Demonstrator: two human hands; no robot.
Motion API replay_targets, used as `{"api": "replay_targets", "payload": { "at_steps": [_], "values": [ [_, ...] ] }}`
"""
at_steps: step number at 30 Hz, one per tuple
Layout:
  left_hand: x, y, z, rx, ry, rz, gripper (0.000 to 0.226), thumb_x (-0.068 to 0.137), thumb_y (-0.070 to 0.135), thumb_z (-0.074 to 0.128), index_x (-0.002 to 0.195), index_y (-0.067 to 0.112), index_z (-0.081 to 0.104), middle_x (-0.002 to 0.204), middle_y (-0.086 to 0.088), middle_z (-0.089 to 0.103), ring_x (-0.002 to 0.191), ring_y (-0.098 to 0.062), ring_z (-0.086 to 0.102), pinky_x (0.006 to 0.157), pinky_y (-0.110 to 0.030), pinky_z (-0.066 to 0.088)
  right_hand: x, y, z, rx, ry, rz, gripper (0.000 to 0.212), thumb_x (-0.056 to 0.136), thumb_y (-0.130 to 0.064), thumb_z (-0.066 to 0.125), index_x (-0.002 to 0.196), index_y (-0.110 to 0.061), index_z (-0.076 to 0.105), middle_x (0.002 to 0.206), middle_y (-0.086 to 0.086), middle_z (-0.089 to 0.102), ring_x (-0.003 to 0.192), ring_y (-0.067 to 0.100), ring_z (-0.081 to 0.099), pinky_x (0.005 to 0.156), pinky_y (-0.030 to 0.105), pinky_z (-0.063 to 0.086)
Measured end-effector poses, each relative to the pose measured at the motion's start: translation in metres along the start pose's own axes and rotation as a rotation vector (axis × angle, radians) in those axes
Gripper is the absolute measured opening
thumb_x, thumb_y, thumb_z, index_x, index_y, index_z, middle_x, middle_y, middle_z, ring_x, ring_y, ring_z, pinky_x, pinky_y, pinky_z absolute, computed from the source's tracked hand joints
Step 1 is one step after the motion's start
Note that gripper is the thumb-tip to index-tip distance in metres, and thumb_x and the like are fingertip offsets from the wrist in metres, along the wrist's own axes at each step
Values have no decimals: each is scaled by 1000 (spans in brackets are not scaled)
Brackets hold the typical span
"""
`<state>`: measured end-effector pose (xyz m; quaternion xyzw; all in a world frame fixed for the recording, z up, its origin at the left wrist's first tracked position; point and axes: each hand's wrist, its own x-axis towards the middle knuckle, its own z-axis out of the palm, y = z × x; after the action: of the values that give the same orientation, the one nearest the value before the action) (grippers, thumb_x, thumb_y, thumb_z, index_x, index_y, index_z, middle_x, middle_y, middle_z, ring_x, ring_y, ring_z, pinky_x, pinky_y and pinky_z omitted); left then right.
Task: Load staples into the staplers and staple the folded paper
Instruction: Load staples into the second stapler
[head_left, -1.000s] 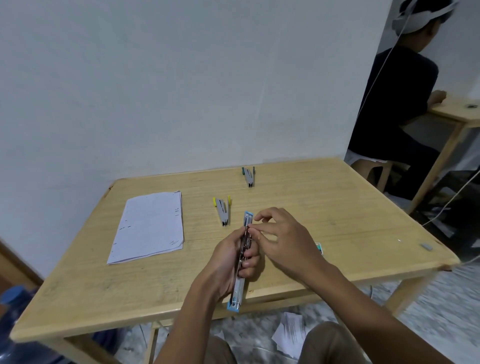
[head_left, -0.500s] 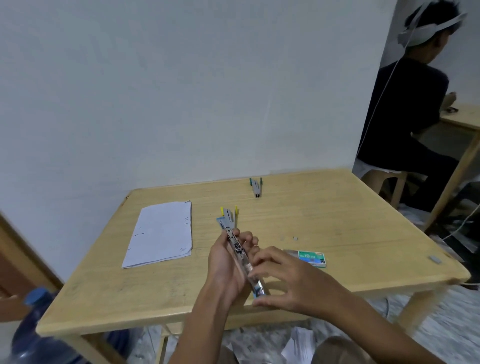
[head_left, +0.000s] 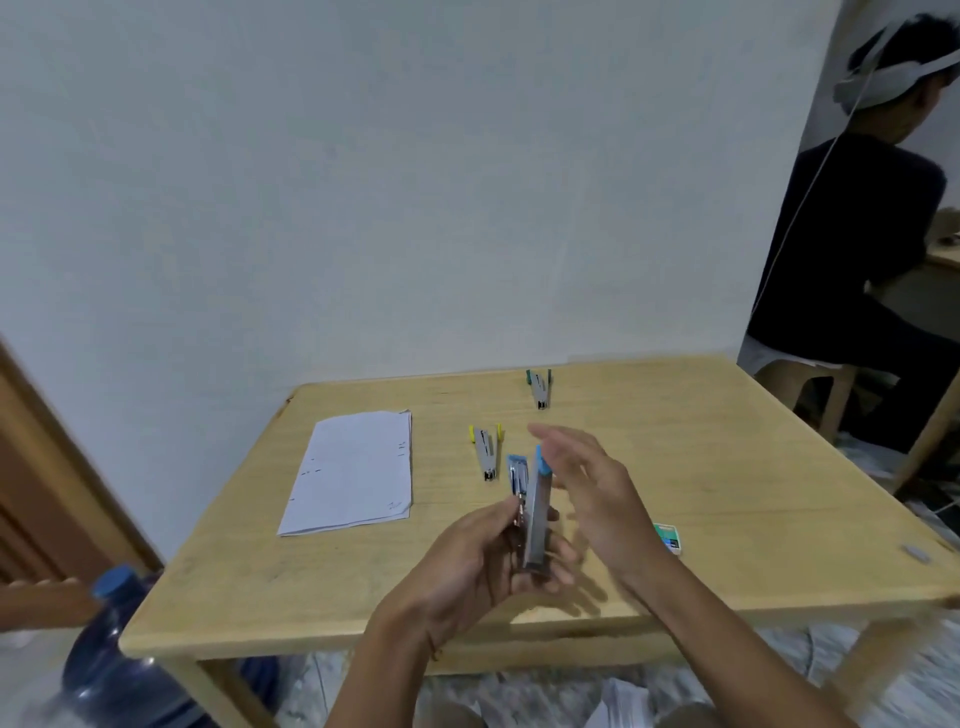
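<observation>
My left hand (head_left: 483, 566) grips a grey stapler with blue ends (head_left: 531, 512), held above the near part of the wooden table (head_left: 727, 467). Its two arms are swung partly together, the blue tips pointing away from me. My right hand (head_left: 592, 488) is flat with straight fingers against the stapler's right side near its top arm. A stapler with yellow ends (head_left: 485, 452) lies just beyond, and one with green ends (head_left: 540, 387) lies farther back. The folded white paper (head_left: 353, 470) lies to the left. A green staple box (head_left: 667, 535) shows past my right wrist.
A small grey piece (head_left: 915, 552) lies near the table's right front corner. A blue water jug (head_left: 119, 660) stands on the floor at the left. Papers lie on the floor under the table. Another person (head_left: 857, 260) sits at a second table, back right.
The stapler was spread out long in my left hand; its arms have now swung toward each other. My right hand left the near end and moved up beside the top arm, fingers straightened.
</observation>
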<state>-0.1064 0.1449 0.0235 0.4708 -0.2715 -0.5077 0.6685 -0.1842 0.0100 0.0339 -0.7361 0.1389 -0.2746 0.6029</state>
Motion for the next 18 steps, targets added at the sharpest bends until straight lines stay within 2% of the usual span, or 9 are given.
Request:
{"api": "replay_targets", "payload": {
  "at_steps": [1, 3, 5, 6, 8, 12, 15, 16, 18],
  "values": [
    [-1, -2, 1, -9, -9, 6, 43, 100, 32, 34, 113, -2, 55, 89, -25, 67, 73, -33, 66, 72, -38, 54, 2, -1, 1, 58, -66, 110, 56, 83, -69, 56, 122, -29, 66, 122, -9, 65, 92, -11, 65, 78, 11, 50],
    [-1, -6, 2, -35, -12, 17, 41, 98, 33, 35, 111, -2, 53, 81, -22, 66, 65, -30, 63, 68, -36, 53, 2, -4, 3, 253, -199, 317, 71, 83, -71, 52, 123, -15, 65, 104, 2, 72, 68, 1, 71, 60, 14, 53],
    [-1, -9, 2, -62, -24, 23, 40, 99, 33, 34, 108, 0, 54, 80, -21, 65, 64, -30, 62, 67, -36, 53, -2, -11, 7, 418, -247, 402, 62, 94, -53, 48, 118, 1, 66, 93, 8, 71, 47, 7, 64, 41, 18, 50],
    [0, -10, 2, -71, -31, 25, 41, 100, 33, 33, 109, 0, 55, 81, -22, 64, 64, -30, 61, 67, -36, 53, -3, -12, 9, 451, -241, 411, 57, 95, -46, 49, 116, 4, 66, 91, 10, 69, 41, 7, 60, 35, 20, 47],
    [2, -11, -1, -89, -38, 23, 45, 102, 33, 29, 116, -2, 54, 82, -22, 64, 65, -30, 62, 68, -37, 53, -2, -9, 12, 470, -210, 393, 51, 91, -45, 57, 112, -1, 70, 88, 9, 69, 35, 9, 53, 29, 22, 43],
    [3, -13, -8, -119, -73, 3, 50, 103, 37, 27, 121, 0, 55, 86, -22, 63, 68, -31, 62, 70, -39, 53, 1, 1, 15, 460, -192, 380, 52, 80, -54, 66, 105, -10, 75, 92, 7, 73, 30, 14, 39, 28, 22, 42],
    [3, -13, -14, -109, -72, -5, 50, 103, 38, 28, 118, 2, 59, 87, -24, 63, 70, -33, 63, 72, -40, 53, 0, -1, 19, 479, -154, 394, 47, 86, -47, 64, 107, -6, 74, 98, 11, 72, 32, 13, 49, 30, 23, 43],
    [3, -13, -16, -89, -52, -13, 50, 104, 38, 27, 116, 3, 60, 87, -24, 63, 71, -33, 63, 73, -40, 53, 0, -2, 21, 473, -134, 393, 45, 87, -44, 64, 107, -5, 74, 98, 11, 72, 39, 12, 57, 36, 24, 47],
    [2, -10, -19, 1, 38, -37, 52, 104, 39, 26, 113, 3, 62, 87, -23, 65, 71, -34, 64, 72, -39, 53, 1, 0, 25, 424, -90, 366, 47, 81, -47, 67, 103, -7, 76, 98, 12, 73, 65, 14, 70, 64, 27, 57]
  ]
}}
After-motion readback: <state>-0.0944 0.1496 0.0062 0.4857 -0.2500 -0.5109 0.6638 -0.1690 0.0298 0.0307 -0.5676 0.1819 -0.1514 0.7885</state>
